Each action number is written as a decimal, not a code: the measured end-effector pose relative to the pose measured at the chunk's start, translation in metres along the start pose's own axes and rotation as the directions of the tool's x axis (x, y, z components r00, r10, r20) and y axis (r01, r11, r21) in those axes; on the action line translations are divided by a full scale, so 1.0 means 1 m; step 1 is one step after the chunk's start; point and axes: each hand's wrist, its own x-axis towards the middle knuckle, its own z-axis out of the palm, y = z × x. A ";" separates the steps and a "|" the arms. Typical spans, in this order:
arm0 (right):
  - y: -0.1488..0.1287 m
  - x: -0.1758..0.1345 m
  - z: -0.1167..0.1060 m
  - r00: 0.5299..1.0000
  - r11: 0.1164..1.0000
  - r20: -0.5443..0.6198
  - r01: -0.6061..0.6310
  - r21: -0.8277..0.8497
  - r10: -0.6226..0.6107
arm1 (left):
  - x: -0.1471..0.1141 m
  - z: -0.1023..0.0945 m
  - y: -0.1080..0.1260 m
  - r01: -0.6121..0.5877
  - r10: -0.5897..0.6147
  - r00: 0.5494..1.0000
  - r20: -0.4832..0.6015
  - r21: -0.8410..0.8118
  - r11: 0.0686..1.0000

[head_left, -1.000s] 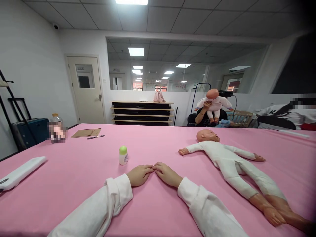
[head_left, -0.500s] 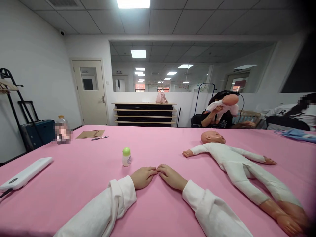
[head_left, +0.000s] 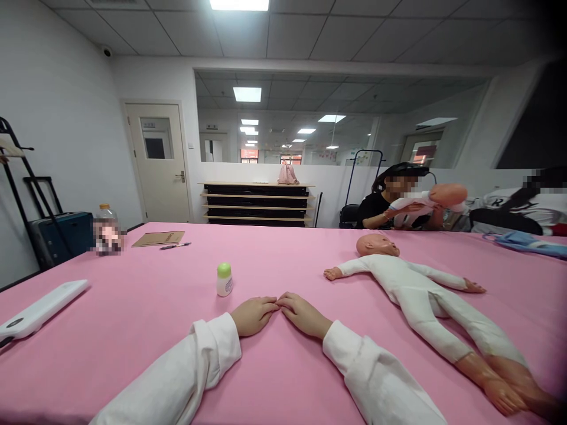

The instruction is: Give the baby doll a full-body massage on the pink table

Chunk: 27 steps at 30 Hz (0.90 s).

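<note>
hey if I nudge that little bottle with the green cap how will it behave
The bottle would probably tip if pushed high, being taller than wide. Its rounded sides suggest it could roll once down. Its small size hints at a light lift.

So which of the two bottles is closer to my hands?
The small white bottle with the green cap, standing just beyond your left hand. The orange-capped bottle is farther off, near the left edge of the pink-covered table.

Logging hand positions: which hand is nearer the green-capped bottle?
Left. The left hand lies nearer the camera and to the right of the green-capped bottle; the right hand lies farther right.
</note>
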 end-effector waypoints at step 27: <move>-0.001 0.000 -0.002 1.000 1.000 0.015 0.003 0.002 -0.003 | 0.001 -0.003 0.003 -0.046 0.046 0.999 -0.022 0.000 0.999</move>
